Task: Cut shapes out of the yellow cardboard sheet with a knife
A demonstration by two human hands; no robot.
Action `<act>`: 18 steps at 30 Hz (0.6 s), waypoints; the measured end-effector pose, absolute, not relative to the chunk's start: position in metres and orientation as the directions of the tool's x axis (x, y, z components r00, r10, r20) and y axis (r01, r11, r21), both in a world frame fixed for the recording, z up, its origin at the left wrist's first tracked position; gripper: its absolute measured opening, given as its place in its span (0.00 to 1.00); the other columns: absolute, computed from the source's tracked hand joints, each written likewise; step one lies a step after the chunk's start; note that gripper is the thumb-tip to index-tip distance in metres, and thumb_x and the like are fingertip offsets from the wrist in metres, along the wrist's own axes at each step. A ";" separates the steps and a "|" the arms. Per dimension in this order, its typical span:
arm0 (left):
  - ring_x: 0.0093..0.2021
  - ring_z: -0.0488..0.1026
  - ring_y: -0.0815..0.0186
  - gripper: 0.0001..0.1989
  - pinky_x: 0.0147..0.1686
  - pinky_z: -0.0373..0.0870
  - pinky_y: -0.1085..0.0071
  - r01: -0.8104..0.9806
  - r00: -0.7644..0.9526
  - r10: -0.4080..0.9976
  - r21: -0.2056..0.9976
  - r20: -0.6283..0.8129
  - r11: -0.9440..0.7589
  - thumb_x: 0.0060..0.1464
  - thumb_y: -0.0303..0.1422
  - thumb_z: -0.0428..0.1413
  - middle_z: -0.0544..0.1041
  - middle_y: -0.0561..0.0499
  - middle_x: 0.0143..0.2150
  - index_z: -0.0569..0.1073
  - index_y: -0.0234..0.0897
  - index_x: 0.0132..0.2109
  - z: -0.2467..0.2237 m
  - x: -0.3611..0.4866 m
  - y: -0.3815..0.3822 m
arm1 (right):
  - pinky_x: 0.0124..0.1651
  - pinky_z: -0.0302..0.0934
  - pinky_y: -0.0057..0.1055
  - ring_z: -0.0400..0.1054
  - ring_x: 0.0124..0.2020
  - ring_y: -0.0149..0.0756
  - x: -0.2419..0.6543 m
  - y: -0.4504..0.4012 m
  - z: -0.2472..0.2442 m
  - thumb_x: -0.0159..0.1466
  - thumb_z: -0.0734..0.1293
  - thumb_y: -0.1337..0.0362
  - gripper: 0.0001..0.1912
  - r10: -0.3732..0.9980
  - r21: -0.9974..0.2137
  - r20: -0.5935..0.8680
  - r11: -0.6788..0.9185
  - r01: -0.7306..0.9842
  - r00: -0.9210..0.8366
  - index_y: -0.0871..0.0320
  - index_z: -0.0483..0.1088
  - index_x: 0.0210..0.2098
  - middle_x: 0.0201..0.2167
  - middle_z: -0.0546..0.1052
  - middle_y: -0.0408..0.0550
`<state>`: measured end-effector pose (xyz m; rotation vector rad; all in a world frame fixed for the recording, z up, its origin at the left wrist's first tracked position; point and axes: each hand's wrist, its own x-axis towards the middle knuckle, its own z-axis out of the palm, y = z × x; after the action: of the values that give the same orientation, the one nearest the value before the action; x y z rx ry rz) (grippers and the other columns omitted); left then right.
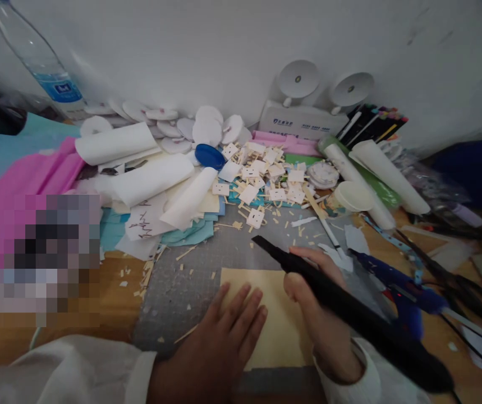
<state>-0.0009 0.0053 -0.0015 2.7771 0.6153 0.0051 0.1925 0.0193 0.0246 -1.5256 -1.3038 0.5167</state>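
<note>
Matt cream paper sheet lies on a grey speckled cutting mat; the black tool looks smooth plastic.

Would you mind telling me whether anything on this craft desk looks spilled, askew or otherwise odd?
Yes: small tan paper offcuts are strewn loose across the grey cutting mat, spreading from the heap of cut square pieces. The left hand rests flat on the yellow sheet; the right hand grips a black tool.
</note>
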 end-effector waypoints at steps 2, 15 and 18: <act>0.69 0.36 0.42 0.44 0.64 0.35 0.43 0.409 0.910 0.408 0.324 -0.076 -0.853 0.57 0.50 0.49 0.38 0.34 0.70 0.42 0.24 0.69 0.001 -0.001 0.006 | 0.31 0.64 0.29 0.69 0.30 0.33 0.184 0.011 0.028 0.59 0.67 0.63 0.10 0.900 -0.851 0.301 0.104 0.515 0.314 0.52 0.68 0.41 0.32 0.74 0.43; 0.69 0.32 0.43 0.52 0.64 0.27 0.46 0.374 0.919 0.391 0.413 -0.046 -0.830 0.53 0.60 0.45 0.39 0.31 0.70 0.43 0.23 0.69 0.007 -0.004 0.009 | 0.32 0.63 0.29 0.66 0.30 0.32 0.152 -0.008 0.000 0.61 0.63 0.63 0.05 0.883 -0.963 0.098 -0.032 0.269 0.459 0.53 0.62 0.36 0.31 0.69 0.40; 0.69 0.34 0.43 0.51 0.65 0.30 0.45 0.374 0.915 0.404 0.428 -0.024 -0.823 0.52 0.59 0.47 0.43 0.30 0.70 0.46 0.22 0.68 0.008 -0.004 0.009 | 0.30 0.62 0.29 0.64 0.29 0.32 0.149 -0.008 -0.003 0.60 0.64 0.64 0.05 0.884 -0.956 0.096 -0.046 0.289 0.457 0.54 0.61 0.34 0.29 0.67 0.40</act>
<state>-0.0044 0.0087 0.0078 2.6427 0.5646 0.0939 0.1490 -0.0077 -0.0025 -1.5907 -1.0488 0.6660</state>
